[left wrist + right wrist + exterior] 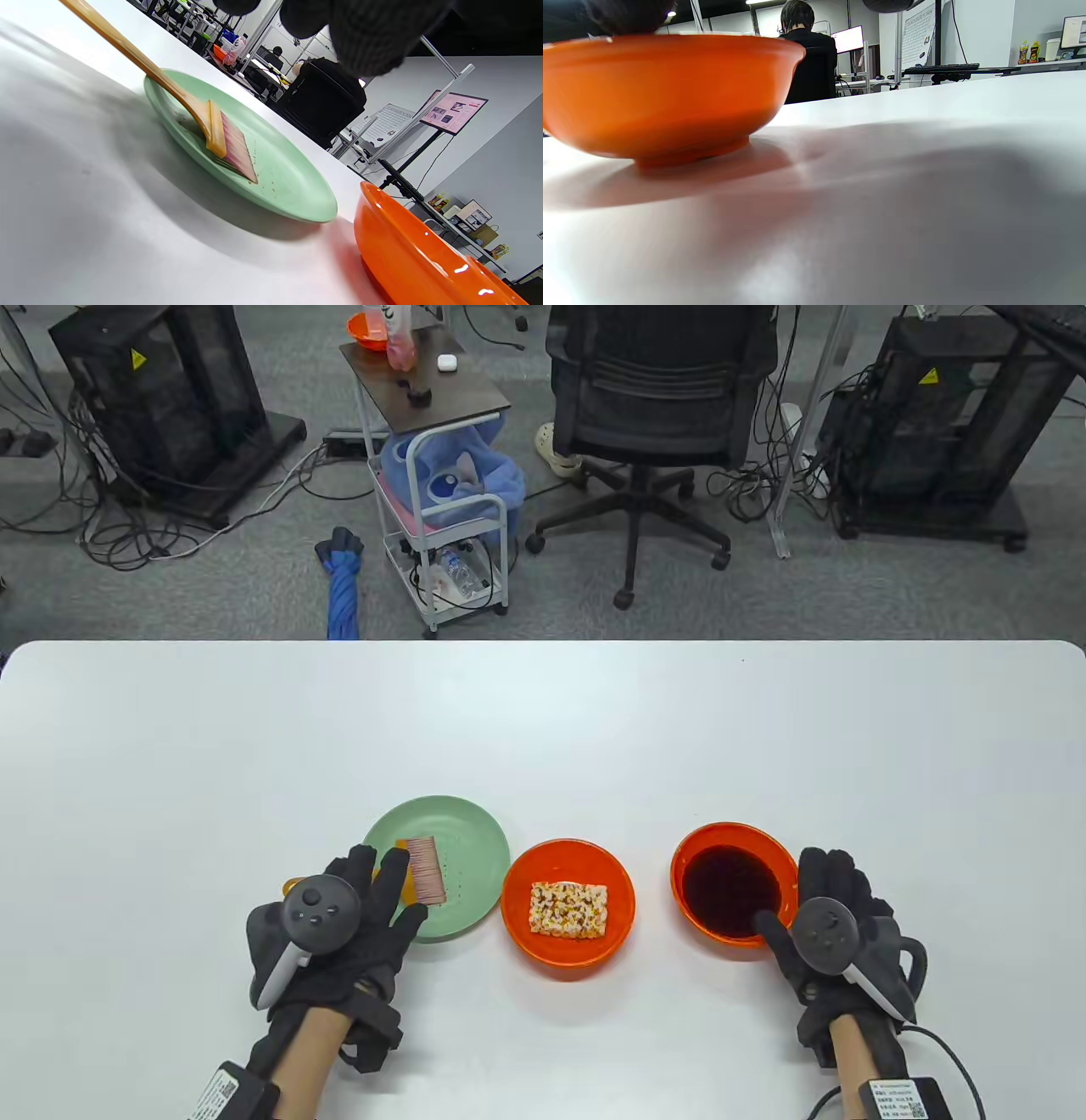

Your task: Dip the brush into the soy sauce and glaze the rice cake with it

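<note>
While right hand [836,933] grips soy bowl [735,891], left hand [339,925] spreads over brush [422,869]

The table view looks steeply down on the white counter [543,712] from the person's side. The left wrist view sits low and tilted, close to the green plate [292,186]. The right wrist view skims the counter beside the soy sauce bowl [661,89]; both dishes also appear from above.

White rounded table [543,712] bearing a round green plate [475,848], orange rice-cake bowl [517,916], and orange soy-sauce bowl [689,848].
</note>
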A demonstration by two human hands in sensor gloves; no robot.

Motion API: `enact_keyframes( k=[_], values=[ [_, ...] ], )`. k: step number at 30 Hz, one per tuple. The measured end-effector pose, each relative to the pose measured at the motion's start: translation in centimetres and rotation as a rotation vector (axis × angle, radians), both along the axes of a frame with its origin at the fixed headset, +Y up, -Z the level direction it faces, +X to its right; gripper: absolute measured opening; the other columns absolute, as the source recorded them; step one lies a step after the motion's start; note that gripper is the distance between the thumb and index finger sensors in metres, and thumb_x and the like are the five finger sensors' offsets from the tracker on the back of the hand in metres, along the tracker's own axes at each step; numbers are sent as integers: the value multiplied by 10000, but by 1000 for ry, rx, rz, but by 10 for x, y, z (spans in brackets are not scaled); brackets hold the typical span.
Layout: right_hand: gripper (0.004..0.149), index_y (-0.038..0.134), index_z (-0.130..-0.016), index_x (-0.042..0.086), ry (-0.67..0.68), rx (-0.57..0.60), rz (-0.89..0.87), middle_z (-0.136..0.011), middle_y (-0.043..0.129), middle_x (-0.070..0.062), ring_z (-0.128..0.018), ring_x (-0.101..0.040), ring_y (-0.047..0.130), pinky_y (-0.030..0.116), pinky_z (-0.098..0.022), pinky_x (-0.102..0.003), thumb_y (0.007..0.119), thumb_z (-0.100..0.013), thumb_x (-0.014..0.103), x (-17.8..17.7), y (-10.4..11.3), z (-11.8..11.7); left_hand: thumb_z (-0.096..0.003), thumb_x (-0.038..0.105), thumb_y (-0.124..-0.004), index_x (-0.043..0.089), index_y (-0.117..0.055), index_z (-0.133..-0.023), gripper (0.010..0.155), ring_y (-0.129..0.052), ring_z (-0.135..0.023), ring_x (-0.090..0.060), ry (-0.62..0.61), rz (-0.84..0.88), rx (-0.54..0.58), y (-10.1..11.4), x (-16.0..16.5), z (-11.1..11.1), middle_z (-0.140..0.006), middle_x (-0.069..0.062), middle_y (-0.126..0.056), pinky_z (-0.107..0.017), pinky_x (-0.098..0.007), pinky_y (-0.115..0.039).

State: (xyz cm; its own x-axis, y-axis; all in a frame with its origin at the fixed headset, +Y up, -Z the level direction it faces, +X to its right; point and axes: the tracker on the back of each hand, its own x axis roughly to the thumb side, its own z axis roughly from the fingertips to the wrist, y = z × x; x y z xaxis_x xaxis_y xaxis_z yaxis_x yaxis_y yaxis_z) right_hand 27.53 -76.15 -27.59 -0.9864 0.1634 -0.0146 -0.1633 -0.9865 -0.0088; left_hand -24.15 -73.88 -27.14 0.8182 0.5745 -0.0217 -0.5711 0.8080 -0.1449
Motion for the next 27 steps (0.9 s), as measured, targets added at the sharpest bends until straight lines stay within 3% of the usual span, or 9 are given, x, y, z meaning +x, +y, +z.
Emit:
enact_keyframes(
  k=[16, 23, 27],
  values=[
    [873, 136, -1044, 61, -26, -7, -27, -1114, 201, -299, -997, -518, 376, 418, -636, -761, 596, -499, 565, 6, 1, -1, -489, 578, -664, 390, -404, -1114, 703, -286, -1114, -441, 45, -1, -26, -1, -7, -4, -1192, -80, -270, -760, -684, -325],
    [870, 141, -1043, 57, -35, -9, -31, -1113, 205, -299, -994, -520, 379, 418, -634, -761, 609, -502, 551, 10, 2, -4, -485, 563, -678, 379, -439, -1111, 695, -254, -1125, -423, 245, 130, 4, 12, -60, -10, -1193, -77, -287, -773, -679, -278],
    [866, 147, -1044, 56, -31, -10, -35, -1113, 204, -297, -996, -517, 380, 422, -636, -758, 619, -503, 541, 9, 2, -5, -494, 545, -687, 347, -464, -1110, 685, -375, -1096, -447, 358, 257, -71, -2, -88, -15, -1179, -108, -351, -766, -654, -370]
  ],
)
